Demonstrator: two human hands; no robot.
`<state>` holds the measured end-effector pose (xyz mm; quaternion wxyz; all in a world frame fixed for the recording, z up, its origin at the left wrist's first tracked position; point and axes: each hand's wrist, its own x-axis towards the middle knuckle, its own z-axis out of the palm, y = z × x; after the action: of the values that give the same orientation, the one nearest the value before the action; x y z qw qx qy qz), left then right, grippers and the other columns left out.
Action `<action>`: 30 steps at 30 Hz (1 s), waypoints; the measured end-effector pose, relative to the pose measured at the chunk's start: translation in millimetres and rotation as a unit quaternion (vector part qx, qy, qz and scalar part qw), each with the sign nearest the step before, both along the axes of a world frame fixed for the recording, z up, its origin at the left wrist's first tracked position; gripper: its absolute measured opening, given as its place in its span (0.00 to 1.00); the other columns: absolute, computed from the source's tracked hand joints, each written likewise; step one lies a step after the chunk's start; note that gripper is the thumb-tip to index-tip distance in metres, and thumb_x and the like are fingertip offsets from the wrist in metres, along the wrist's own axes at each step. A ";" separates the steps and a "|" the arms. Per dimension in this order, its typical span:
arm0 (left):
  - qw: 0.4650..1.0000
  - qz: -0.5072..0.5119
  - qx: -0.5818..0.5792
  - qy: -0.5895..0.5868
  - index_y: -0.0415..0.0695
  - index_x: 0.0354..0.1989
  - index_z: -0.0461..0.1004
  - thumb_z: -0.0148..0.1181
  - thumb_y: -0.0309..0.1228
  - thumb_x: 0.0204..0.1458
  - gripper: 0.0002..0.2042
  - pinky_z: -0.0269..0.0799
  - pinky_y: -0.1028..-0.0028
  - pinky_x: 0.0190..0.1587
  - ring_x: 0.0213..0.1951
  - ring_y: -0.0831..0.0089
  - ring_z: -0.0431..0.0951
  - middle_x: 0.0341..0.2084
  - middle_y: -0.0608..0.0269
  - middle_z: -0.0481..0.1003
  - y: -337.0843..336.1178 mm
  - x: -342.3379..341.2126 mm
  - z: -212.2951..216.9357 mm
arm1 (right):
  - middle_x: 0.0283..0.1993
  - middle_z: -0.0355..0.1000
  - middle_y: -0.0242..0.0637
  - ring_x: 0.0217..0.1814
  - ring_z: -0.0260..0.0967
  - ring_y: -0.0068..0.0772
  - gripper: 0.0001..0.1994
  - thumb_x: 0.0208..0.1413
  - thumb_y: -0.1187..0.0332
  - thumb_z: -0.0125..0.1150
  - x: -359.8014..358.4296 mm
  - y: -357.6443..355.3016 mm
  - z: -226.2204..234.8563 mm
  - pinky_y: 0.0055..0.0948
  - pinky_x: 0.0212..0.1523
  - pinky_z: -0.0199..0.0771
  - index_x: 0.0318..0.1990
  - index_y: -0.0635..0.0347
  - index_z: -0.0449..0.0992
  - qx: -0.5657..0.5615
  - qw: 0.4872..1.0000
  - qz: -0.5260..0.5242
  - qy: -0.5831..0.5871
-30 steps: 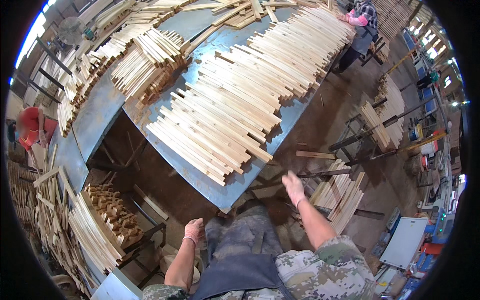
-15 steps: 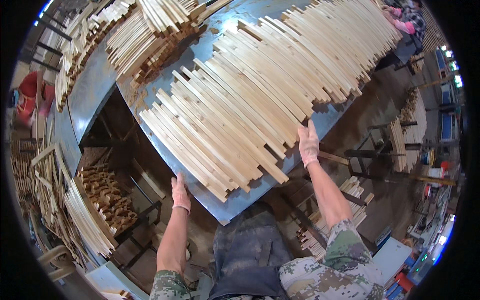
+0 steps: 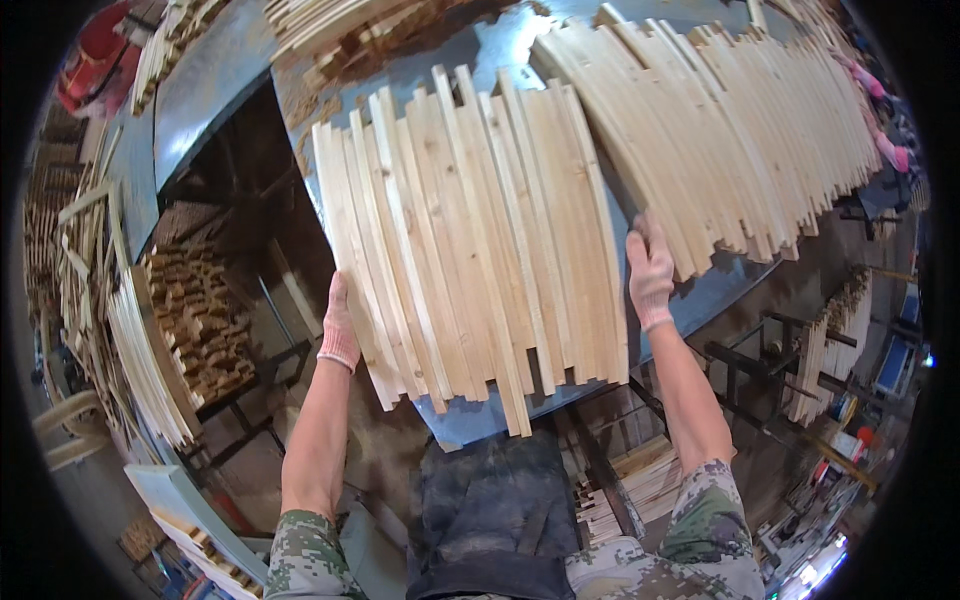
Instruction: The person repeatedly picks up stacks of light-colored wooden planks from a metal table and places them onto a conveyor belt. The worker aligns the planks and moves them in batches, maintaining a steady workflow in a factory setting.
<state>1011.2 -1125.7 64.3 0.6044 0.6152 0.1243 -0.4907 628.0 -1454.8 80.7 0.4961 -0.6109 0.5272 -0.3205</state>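
Note:
A batch of pale wooden slats [image 3: 470, 250] lies side by side on the blue metal table [image 3: 445, 428], its near ends uneven and partly over the edge. Along the batch's left side my gloved left hand [image 3: 341, 318] rests with straight fingers against the outer slat. My gloved right hand [image 3: 650, 272] is at the right side, fingers stretched into the gap and thumb close to the outermost slat; whether it touches is hard to tell. Beyond that gap spreads a second batch of slats [image 3: 710, 140].
Another person's pink-sleeved arm [image 3: 885, 140] is at the far right end of the second batch. More slats [image 3: 350, 25] are stacked at the back. Wood offcuts [image 3: 200, 330] fill a rack at left. A red container [image 3: 95, 60] stands far left.
The near slats have come apart from the rest, leaving a gap, and now point more straight toward me. My left hand has moved up against their side; my right hand has shifted slightly right.

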 end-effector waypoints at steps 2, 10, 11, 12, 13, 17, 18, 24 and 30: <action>1.000 0.020 0.000 0.006 0.43 0.77 0.63 0.60 0.70 0.59 0.49 0.69 0.55 0.71 0.68 0.55 0.73 0.70 0.53 0.72 -3.5 2.1 -4.1 | 0.78 0.63 0.57 0.80 0.63 0.44 0.34 0.71 0.65 0.61 35.6 -4.1 -8.3 0.36 0.79 0.60 0.78 0.72 0.59 -0.013 0.999 0.030 -0.040; 0.998 -0.054 -0.009 0.024 0.48 0.76 0.66 0.69 0.60 0.59 0.42 0.71 0.56 0.69 0.64 0.63 0.75 0.62 0.59 0.77 44.4 6.8 -32.8 | 0.62 0.74 0.42 0.61 0.75 0.33 0.40 0.62 0.59 0.72 30.0 22.9 22.9 0.36 0.64 0.78 0.76 0.67 0.62 0.304 0.942 0.116 -0.078; 0.997 -0.076 -0.003 0.018 0.47 0.75 0.66 0.69 0.58 0.59 0.41 0.72 0.56 0.68 0.63 0.63 0.76 0.61 0.59 0.77 54.9 5.0 -34.1 | 0.62 0.74 0.42 0.60 0.75 0.33 0.39 0.61 0.58 0.73 28.2 30.2 25.8 0.37 0.62 0.79 0.74 0.67 0.63 0.322 0.934 0.134 -0.074; 0.997 -0.059 0.005 0.044 0.42 0.73 0.69 0.73 0.52 0.56 0.40 0.73 0.57 0.66 0.61 0.63 0.77 0.58 0.56 0.79 55.6 -3.2 -16.2 | 0.62 0.74 0.43 0.60 0.76 0.33 0.39 0.60 0.57 0.74 23.9 40.7 26.7 0.37 0.60 0.81 0.73 0.66 0.64 0.341 0.926 0.147 -0.070; 0.997 -0.069 0.004 0.045 0.40 0.72 0.69 0.74 0.51 0.54 0.41 0.74 0.57 0.65 0.60 0.62 0.78 0.57 0.54 0.79 65.2 -7.8 -7.8 | 0.62 0.74 0.42 0.59 0.76 0.33 0.39 0.59 0.58 0.75 21.2 52.1 27.2 0.38 0.60 0.81 0.73 0.66 0.65 0.346 0.924 0.148 -0.065; 0.995 -0.075 0.006 0.059 0.34 0.67 0.72 0.79 0.44 0.47 0.41 0.78 0.56 0.61 0.53 0.59 0.82 0.52 0.51 0.81 102.2 -25.7 11.2 | 0.57 0.76 0.40 0.57 0.77 0.33 0.40 0.53 0.62 0.78 11.3 90.4 32.6 0.39 0.57 0.83 0.71 0.65 0.66 0.377 0.914 0.141 -0.057; 0.995 -0.077 0.001 0.064 0.34 0.67 0.73 0.79 0.43 0.46 0.40 0.79 0.56 0.60 0.52 0.59 0.83 0.51 0.51 0.81 108.4 -30.4 22.8 | 0.57 0.76 0.39 0.56 0.77 0.33 0.40 0.53 0.62 0.78 10.9 98.4 37.6 0.38 0.58 0.82 0.70 0.65 0.66 0.380 0.912 0.143 -0.055; 0.994 0.011 -0.053 0.098 0.32 0.64 0.76 0.76 0.32 0.48 0.33 0.78 0.58 0.62 0.52 0.59 0.84 0.52 0.53 0.83 130.9 -64.7 68.7 | 0.52 0.77 0.30 0.49 0.74 0.25 0.37 0.51 0.64 0.76 -1.2 116.7 36.6 0.28 0.49 0.76 0.69 0.64 0.71 0.447 0.879 0.140 -0.087; 0.991 0.060 -0.091 0.082 0.35 0.67 0.74 0.78 0.30 0.49 0.34 0.74 0.61 0.65 0.57 0.66 0.81 0.58 0.58 0.80 202.3 -74.7 83.9 | 0.57 0.76 0.34 0.55 0.73 0.31 0.39 0.52 0.58 0.75 23.5 168.3 66.7 0.34 0.57 0.74 0.69 0.69 0.70 0.389 0.896 0.195 -0.091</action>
<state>936.5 -923.4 148.2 0.6741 0.5065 0.1644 -0.5119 651.5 -1286.5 147.4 0.7925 -0.4280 0.4326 -0.0402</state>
